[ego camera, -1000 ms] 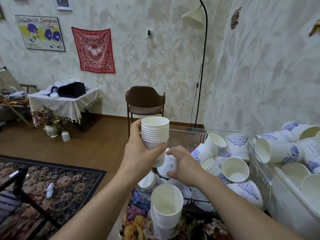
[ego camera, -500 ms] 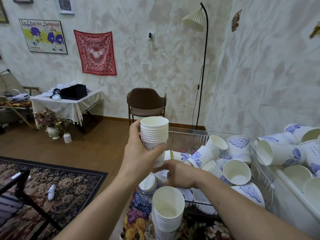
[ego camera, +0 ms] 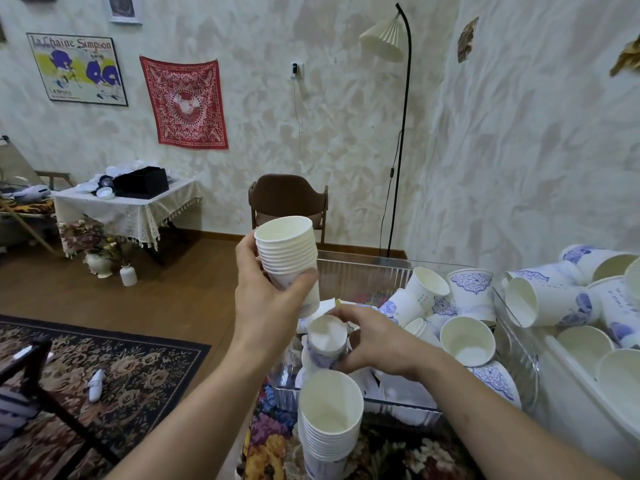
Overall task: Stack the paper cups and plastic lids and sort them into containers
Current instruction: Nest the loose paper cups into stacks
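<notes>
Cups stack (ego camera: 289,252) gripped in left hand (ego camera: 268,306) above the clear bin's rim (ego camera: 363,263); right hand (ego camera: 375,339) grips one cup (ego camera: 327,337).

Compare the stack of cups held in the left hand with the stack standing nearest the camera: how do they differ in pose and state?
The held stack is off the surface, gripped by the left hand, and leans to one side; the standing stack is touched by no hand and sits by the clear container. The held stack is level with the chair behind; the standing stack is lower in frame. Both are nested white paper cups, mouths up.

Home living room (rug (ego camera: 86,368), poster (ego camera: 78,69), chair (ego camera: 287,199))
</notes>
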